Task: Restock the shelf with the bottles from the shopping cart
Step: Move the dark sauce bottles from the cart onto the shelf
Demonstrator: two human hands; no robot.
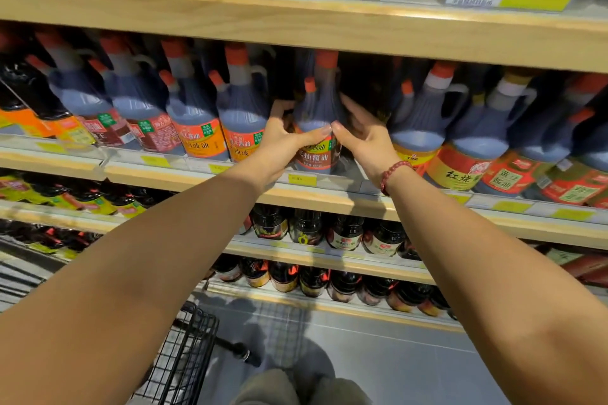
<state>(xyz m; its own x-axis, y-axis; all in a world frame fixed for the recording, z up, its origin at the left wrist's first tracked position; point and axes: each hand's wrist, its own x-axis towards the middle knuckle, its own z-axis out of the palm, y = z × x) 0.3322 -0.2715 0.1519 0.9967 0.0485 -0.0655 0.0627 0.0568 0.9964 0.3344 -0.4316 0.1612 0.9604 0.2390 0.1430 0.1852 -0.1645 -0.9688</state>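
On the left of the middle shelf point(329, 197), a row of dark soy sauce jugs point(194, 115) with orange caps stands packed shoulder to shoulder, the nearest one touching the slot being filled. The left hand point(283, 138) wraps the left flank of the soy sauce bottle point(317, 128) being stocked, thumb across its label, fingers point(281, 107) curled behind it. The bottle stands upright at the shelf's front edge, between the orange-labelled jug on its left and a dark gap on its right. The right hand point(362, 131), a red bead bracelet point(393, 174) at its wrist, cups the right flank, thumb tip meeting the left thumb; both hands are closed on the bottle.

Likely risks: pushing it back off-line could nudge the left neighbour and topple the tight row; letting go while the base sits near the lip could let it tip forward toward the shopping cart point(184, 355) below. To the right, the yellow-labelled jug point(418, 128) stands near the wrist, and a withdrawing forearm or bracelet could catch it.
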